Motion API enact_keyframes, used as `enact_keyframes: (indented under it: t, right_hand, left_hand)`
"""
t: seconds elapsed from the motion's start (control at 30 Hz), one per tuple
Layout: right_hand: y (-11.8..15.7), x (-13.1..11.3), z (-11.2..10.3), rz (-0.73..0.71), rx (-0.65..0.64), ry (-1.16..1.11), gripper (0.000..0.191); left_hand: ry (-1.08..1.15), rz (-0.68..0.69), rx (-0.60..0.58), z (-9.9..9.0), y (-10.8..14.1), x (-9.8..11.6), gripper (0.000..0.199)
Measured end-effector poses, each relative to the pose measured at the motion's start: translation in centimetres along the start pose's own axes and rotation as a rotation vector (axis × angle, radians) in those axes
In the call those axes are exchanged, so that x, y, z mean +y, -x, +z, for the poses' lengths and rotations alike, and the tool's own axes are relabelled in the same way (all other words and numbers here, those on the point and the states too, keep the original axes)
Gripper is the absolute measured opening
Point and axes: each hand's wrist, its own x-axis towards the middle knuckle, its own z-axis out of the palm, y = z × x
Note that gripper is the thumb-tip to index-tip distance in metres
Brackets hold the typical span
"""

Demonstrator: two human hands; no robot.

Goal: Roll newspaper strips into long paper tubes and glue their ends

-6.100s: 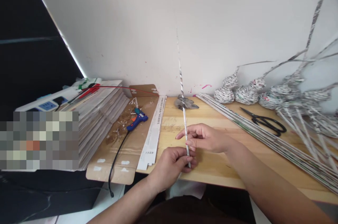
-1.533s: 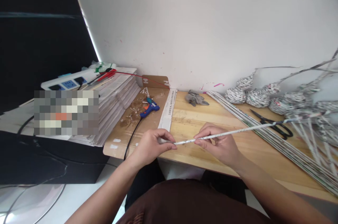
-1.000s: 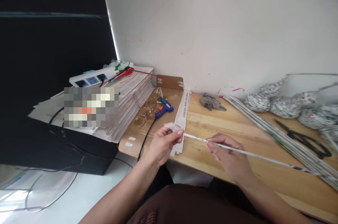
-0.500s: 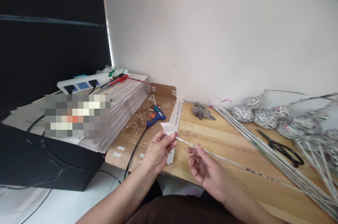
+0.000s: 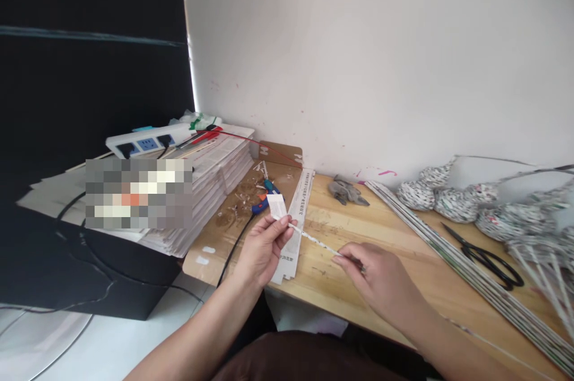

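Observation:
A thin rolled paper stick [image 5: 315, 240] stretches between my two hands, with a flat, unrolled flap of printed paper [image 5: 277, 206] at its left end. My left hand [image 5: 267, 242] pinches the stick just below that flap. Farther along, my right hand [image 5: 368, 268] grips it between thumb and bent fingers. The stick's far part passes behind my right forearm and shows again at the lower right. Beneath and beyond my left hand lie newspaper strips [image 5: 299, 213]. Behind the flap is a blue glue gun [image 5: 264, 204], partly covered.
A bundle of paper sticks [image 5: 448, 252] crosses the table's right side, beside black scissors [image 5: 487, 261] and woven paper gourd shapes [image 5: 455, 204]. A grey rag [image 5: 347, 191] lies near the wall. At left, a paper stack [image 5: 210, 195] carries a power strip [image 5: 150, 139].
My right hand has closed from loosely open fingers onto the stick. My left hand has risen slightly with the flap, and the stick's far end has swung toward me.

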Motion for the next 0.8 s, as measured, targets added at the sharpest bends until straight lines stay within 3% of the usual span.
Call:
enact_keyframes:
  t: [0.17, 0.23, 0.3, 0.43, 0.5, 0.57, 0.7, 0.73, 0.8]
  right_hand:
    - [0.6, -1.6, 0.5, 0.330, -0.518, -0.751, 0.041]
    - [0.6, -1.8, 0.9, 0.445, -0.645, -0.987, 0.045]
    - [0.6, -2.0, 1.3, 0.447, -0.619, -0.987, 0.043]
    - [0.3, -2.7, 1.7, 0.118, -0.269, -0.473, 0.028]
    - [0.1, -2.9, 1.9, 0.042, -0.181, -0.341, 0.027]
    - [-0.2, -2.8, 2.2, 0.124, -0.284, -0.459, 0.034]
    - [-0.5, -2.3, 2.4, 0.374, -0.654, -0.911, 0.049]
    - [-0.5, -2.3, 2.4, 0.379, -0.663, -0.923, 0.049]
    - [-0.4, -2.4, 2.5, 0.293, -0.521, -0.779, 0.043]
  left_hand:
    - [0.033, -0.036, -0.017, 0.0, 0.2, 0.8, 0.008]
    - [0.046, -0.053, -0.022, -0.1, 0.2, 1.0, 0.008]
    - [0.057, -0.051, -0.023, -0.3, 0.2, 1.0, 0.009]
    - [0.055, -0.035, -0.015, -0.8, 0.1, 1.1, 0.008]
    - [0.054, -0.039, -0.019, -1.0, 0.2, 1.2, 0.007]
    - [0.056, -0.050, -0.025, -1.2, 0.3, 1.4, 0.008]
    - [0.056, -0.077, -0.023, -1.4, 0.5, 1.5, 0.007]
    - [0.055, -0.079, -0.024, -1.5, 0.5, 1.5, 0.008]
    - [0.052, -0.075, -0.028, -1.5, 0.5, 1.4, 0.008]
